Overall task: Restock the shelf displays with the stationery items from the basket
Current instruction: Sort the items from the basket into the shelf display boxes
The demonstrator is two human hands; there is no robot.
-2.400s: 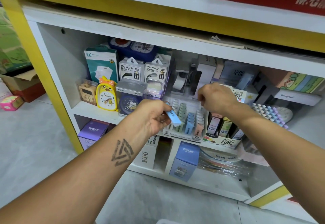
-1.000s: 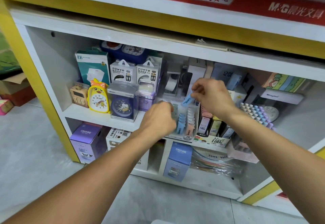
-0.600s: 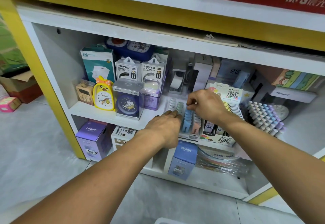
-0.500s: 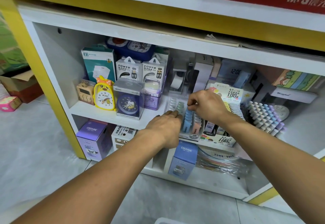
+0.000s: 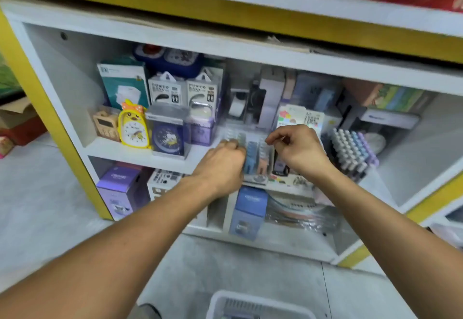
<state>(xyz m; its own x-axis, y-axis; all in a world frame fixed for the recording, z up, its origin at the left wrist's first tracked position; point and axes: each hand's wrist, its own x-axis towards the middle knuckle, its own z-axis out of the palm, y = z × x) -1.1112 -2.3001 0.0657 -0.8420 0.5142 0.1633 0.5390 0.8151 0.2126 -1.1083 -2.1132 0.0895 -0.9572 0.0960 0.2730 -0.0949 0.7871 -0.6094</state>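
Observation:
A clear display tray (image 5: 253, 179) with rows of small green, blue (image 5: 251, 156) and pink erasers stands on the middle shelf (image 5: 135, 154) of a white and yellow cabinet. My left hand (image 5: 221, 163) rests against the tray's left side, its fingertips on the green row. My right hand (image 5: 299, 149) hovers just right of and above the tray, fingers curled with thumb and forefinger close together; I see nothing between them. The white basket (image 5: 253, 295) shows at the bottom edge, on the floor below my arms. The picture is blurred.
Left of the tray stand boxed clocks (image 5: 167, 136), a yellow chick clock (image 5: 132, 126) and power bank boxes (image 5: 165, 91). To the right are a refill box (image 5: 300, 118) and a rack of pastel pens (image 5: 350, 151). Purple and blue boxes (image 5: 248, 211) fill the lower shelf.
My right hand set the blue eraser into the tray's blue row and has lifted clear of it. My left hand stays at the tray. The view tilted down, so the basket shows.

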